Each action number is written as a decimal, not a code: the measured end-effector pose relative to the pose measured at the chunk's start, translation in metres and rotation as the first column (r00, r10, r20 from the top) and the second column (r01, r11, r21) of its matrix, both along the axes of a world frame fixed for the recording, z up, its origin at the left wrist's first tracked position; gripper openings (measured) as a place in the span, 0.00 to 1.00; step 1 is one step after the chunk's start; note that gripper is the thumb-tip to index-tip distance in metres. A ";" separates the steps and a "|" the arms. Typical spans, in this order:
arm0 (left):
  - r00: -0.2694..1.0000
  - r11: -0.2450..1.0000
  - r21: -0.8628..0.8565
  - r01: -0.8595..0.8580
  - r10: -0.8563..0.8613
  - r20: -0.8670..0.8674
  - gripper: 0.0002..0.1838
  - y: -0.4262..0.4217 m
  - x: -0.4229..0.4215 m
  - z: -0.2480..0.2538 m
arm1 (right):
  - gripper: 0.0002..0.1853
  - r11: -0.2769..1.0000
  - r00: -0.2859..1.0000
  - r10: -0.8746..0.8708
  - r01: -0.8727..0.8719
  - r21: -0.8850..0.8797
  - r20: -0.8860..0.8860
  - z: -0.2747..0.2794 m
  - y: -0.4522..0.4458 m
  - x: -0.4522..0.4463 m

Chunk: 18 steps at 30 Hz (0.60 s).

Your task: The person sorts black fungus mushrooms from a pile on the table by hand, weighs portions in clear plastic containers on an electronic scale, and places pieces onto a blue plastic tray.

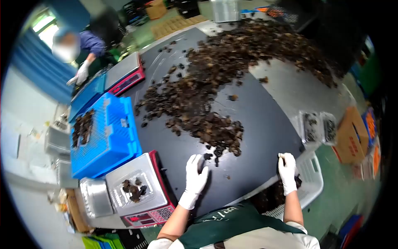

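Observation:
My left hand (195,178), in a white glove, is over the dark table mat (257,174), thumb apart from the fingers and nothing visible in it. Just beyond its fingertips lie a few black pieces (208,156) at the near end of a large pile of dark brown, mushroom-like pieces (199,91). My right hand (287,172), also gloved, is at the table's right edge with its fingers curled together; whatever they hold, if anything, is too small to name. Below it, a white basket (316,182) contains more dark pieces.
At left, a scale (159,178) bears a clear tray (151,193) with a few pieces. Behind it are a blue crate (132,128) and another scale (134,79). Clear boxes (311,126) and a cardboard box (352,137) are at right. A gloved co-worker (89,45) stands far left.

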State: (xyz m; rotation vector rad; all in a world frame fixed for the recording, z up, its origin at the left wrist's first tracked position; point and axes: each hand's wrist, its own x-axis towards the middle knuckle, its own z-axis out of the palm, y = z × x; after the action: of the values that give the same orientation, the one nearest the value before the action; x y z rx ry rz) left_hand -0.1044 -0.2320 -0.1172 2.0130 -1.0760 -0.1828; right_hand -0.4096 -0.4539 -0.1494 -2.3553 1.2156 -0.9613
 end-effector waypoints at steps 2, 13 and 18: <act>0.999 0.997 -0.065 -0.032 0.031 -0.016 0.18 -0.006 -0.001 0.045 | 0.05 0.992 0.992 0.119 -0.117 -0.056 0.038 0.000 -0.001 0.018; 0.702 0.721 0.161 -0.674 0.557 0.445 0.09 0.191 0.133 0.098 | 0.07 0.996 0.993 0.075 -0.078 -0.034 -0.090 -0.021 -0.004 0.026; 0.770 0.609 0.474 -0.636 0.466 0.436 0.08 0.189 0.151 0.092 | 0.08 0.996 0.994 0.050 -0.057 -0.074 -0.097 -0.008 -0.002 0.028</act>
State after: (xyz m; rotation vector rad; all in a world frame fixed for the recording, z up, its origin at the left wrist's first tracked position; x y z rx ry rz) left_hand 0.0466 -0.0431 -0.0248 2.9412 -0.4896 0.1129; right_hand -0.3811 -0.4556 -0.1570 -2.5065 1.1629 -0.9036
